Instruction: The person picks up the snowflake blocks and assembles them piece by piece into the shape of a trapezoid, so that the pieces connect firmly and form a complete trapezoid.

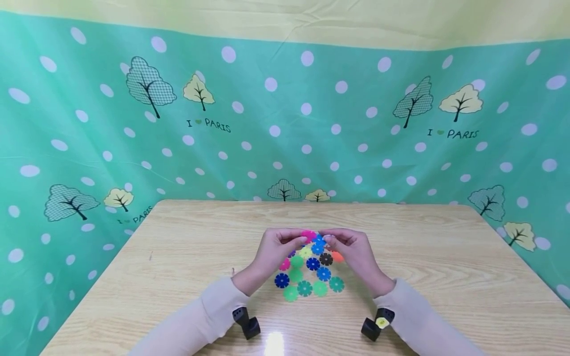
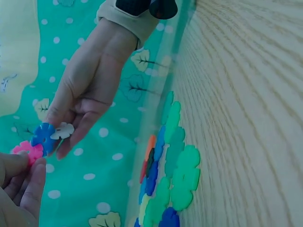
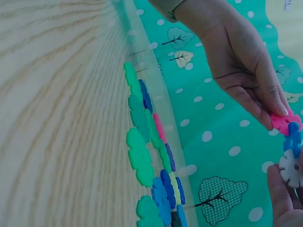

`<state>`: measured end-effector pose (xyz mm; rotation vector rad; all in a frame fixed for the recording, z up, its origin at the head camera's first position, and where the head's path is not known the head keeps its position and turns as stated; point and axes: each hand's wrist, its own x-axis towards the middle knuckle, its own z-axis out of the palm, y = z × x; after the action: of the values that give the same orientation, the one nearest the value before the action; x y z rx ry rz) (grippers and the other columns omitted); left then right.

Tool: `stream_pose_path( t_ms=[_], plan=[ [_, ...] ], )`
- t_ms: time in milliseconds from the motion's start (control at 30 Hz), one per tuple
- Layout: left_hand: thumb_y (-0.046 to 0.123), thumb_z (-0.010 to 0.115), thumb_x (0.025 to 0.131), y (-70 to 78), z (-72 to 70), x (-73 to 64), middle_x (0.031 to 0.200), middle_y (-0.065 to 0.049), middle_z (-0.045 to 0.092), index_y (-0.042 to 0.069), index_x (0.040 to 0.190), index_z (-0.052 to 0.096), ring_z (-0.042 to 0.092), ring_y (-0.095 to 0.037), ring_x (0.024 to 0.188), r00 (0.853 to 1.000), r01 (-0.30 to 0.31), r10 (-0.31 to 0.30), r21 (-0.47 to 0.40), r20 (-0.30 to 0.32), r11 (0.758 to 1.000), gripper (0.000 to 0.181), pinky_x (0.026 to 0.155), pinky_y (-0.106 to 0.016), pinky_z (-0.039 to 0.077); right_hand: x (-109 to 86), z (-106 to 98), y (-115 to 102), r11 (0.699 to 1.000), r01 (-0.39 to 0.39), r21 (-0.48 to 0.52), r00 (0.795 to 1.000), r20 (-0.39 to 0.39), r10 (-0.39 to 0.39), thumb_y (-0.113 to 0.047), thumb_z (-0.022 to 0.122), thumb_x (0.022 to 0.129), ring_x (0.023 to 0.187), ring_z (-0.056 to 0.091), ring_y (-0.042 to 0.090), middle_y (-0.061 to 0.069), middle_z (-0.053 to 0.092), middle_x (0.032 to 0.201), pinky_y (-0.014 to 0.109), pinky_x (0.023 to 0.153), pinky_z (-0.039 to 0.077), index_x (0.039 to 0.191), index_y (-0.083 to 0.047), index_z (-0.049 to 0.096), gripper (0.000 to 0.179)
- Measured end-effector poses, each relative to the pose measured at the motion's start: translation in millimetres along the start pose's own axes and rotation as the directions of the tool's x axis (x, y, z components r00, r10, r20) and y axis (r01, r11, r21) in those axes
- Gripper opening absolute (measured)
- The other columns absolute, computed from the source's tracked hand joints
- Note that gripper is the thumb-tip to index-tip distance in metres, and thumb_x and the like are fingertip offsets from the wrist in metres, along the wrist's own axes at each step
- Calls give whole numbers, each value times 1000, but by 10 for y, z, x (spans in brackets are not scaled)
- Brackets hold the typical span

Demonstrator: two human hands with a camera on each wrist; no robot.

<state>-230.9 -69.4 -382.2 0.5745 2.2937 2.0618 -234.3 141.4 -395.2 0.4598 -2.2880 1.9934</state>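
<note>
Midway between table's side edges (image 1: 139, 232) — hands (image 1: 277, 251) (image 1: 356, 251) pinch discs (image 2: 42, 135).

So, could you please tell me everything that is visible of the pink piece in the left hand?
The pink piece is a bright pink, flat, flower-like disc that looks like plastic, with a notched rim. The left hand pinches it, and the fingers cover part of it. It touches a blue piece, seemingly slotted into it; how deep the joint goes is hard to tell. It is held up above the table, in front of the person.
</note>
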Motion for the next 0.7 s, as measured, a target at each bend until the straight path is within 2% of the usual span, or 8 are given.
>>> stream_pose_path(
  t_ms=[233, 400, 533, 700],
  plan=[
    [12, 66, 88, 10, 36, 0, 101, -15, 70, -1, 107, 70, 68, -26, 91, 999, 42, -43, -37, -11, 998, 23, 78, -31, 56, 31, 21, -25, 999, -27, -28, 999, 22, 27, -23, 68, 87, 91, 66, 35, 10, 70, 106, 39, 79, 56, 109, -4, 70, 29],
    [10, 67, 87, 3, 59, 3, 101, -15, 70, -2, 105, 70, 69, -19, 87, 998, 53, -54, -55, -16, 997, 21, 76, -28, 56, 52, 43, -55, 998, -44, -48, 998, 40, 45, -25, 71, 85, 94, 65, 34, 8, 71, 103, 39, 78, 56, 106, -5, 72, 29],
    [11, 68, 86, -8, 74, 3, 100, -16, 70, -2, 104, 71, 69, -22, 87, 998, 52, -53, -66, -17, 996, 22, 76, -28, 56, 58, 66, -70, 999, -47, -25, 998, 47, 48, -20, 71, 84, 94, 66, 34, 13, 71, 101, 36, 79, 56, 104, -1, 71, 27],
    [13, 69, 86, -17, 27, -15, 102, -13, 71, 2, 106, 70, 68, -19, 89, 996, 83, -84, -41, -23, 996, 24, 77, -28, 56, 42, 72, -94, 997, -72, -11, 997, 35, 72, -23, 72, 83, 96, 65, 35, 10, 71, 101, 40, 81, 55, 102, -4, 72, 27]
  ],
)
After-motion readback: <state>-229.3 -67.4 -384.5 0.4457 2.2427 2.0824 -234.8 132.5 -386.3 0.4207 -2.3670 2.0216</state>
